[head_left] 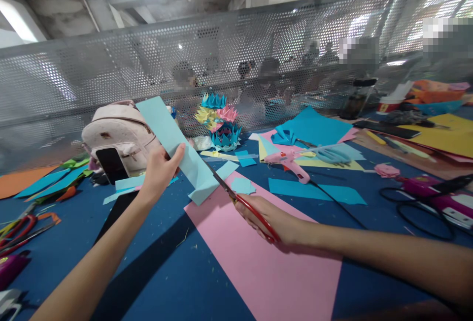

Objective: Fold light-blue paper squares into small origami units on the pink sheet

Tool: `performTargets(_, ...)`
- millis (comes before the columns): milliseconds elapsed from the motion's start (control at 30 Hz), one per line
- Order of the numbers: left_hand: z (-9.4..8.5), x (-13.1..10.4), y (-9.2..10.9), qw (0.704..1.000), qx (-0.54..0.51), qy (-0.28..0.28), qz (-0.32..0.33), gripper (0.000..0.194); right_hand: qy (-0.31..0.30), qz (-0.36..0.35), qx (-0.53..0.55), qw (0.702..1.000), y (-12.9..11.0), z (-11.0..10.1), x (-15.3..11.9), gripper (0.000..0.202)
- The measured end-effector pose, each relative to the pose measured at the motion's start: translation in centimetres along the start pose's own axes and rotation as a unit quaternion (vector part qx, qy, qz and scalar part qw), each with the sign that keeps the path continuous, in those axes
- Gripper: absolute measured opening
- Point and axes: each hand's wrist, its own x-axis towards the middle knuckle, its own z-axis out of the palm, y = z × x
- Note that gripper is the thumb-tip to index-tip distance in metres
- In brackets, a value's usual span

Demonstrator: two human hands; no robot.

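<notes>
My left hand [162,171] grips a long light-blue paper strip [168,126] by its edge, thumb on the near face, and holds it tilted above the table. Red-handled scissors [254,212] are in my right hand [266,217], fingers wrapped round the handles. Their blades reach the lower end of the strip, where a piece hangs at an angle; whether the blades are parted I cannot tell. Beneath them lies a large pink paper sheet [284,262], with a small light-blue scrap [243,185] on its upper edge.
Behind the strip stands a pale backpack [114,124] with a phone [112,165] against it. Folded-paper flowers [221,119] stand at the back. A pink glue gun [290,161] with a black cord lies to the right. More scissors [22,230] lie at left. A perforated metal screen [207,60] borders the table.
</notes>
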Motion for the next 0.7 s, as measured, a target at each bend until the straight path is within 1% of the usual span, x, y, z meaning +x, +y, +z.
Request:
performTargets(133,0.07,-0.07,-0.01,1.0,0.001,0.001,-0.004,0.04,-0.03,-0.012,0.022,0.999,0.3,-0.05,0.04,0.027)
performTargets(233,0.17,-0.11,-0.07,1.0,-0.01,-0.002,0.002,0.04,-0.035,-0.018,0.023,0.999,0.46,-0.14,0.06,0.032)
performTargets(467,0.39,-0.02,-0.38,0.999,-0.033,-0.003,-0.008,0.038,-0.03,-0.015,0.025,0.999,0.32,-0.38,0.15,0.032)
performTargets(600,0.42,-0.07,-0.44,0.999,-0.048,-0.006,-0.01,0.037,-0.019,0.009,0.047,0.999,-0.04,-0.09,0.05,0.034)
performTargets(700,0.38,-0.08,-0.55,0.998,-0.06,-0.013,-0.014,0.035,0.003,0.047,0.097,0.994,0.07,0.26,0.25,0.036)
